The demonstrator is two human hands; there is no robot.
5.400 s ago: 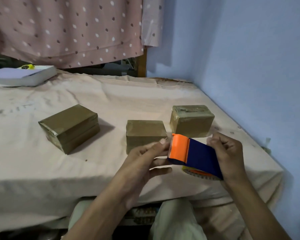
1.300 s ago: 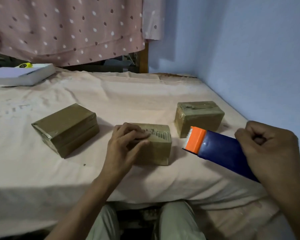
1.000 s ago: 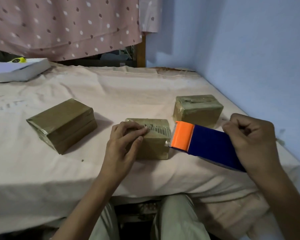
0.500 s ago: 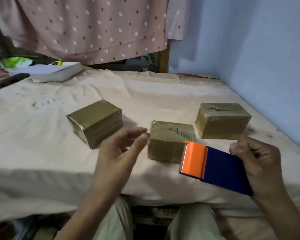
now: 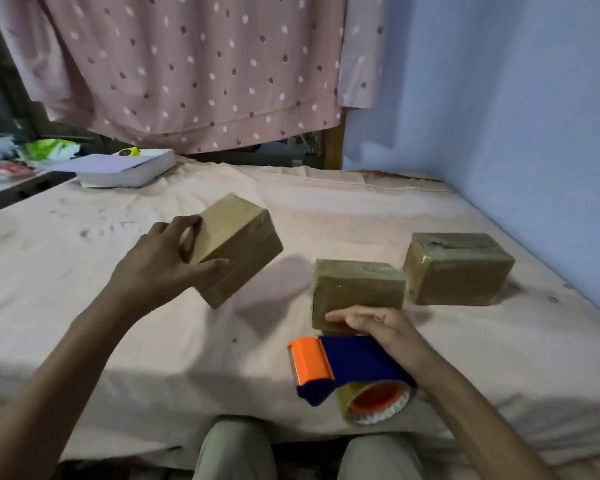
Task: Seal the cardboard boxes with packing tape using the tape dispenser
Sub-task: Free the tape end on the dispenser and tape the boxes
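Three brown tape-wrapped cardboard boxes are on the bed. My left hand (image 5: 156,268) grips the left box (image 5: 236,247) by its near end and holds it tilted, lifted off the sheet. The middle box (image 5: 357,289) and the right box (image 5: 458,268) lie flat. The blue and orange tape dispenser (image 5: 354,362) lies on the sheet in front of the middle box, its tape roll (image 5: 378,403) facing me. My right hand (image 5: 378,323) rests on the dispenser's far edge with fingers stretched out, touching the front of the middle box.
A pale sheet (image 5: 118,341) covers the bed, whose front edge is just above my knees. A white flat box (image 5: 125,168) sits at the back left. A blue wall (image 5: 534,133) runs along the right side and a dotted curtain (image 5: 194,64) hangs behind.
My left hand has moved from the middle box to the left box and lifted it at a tilt. My right hand has lowered the dispenser onto the sheet and loosened its grip.
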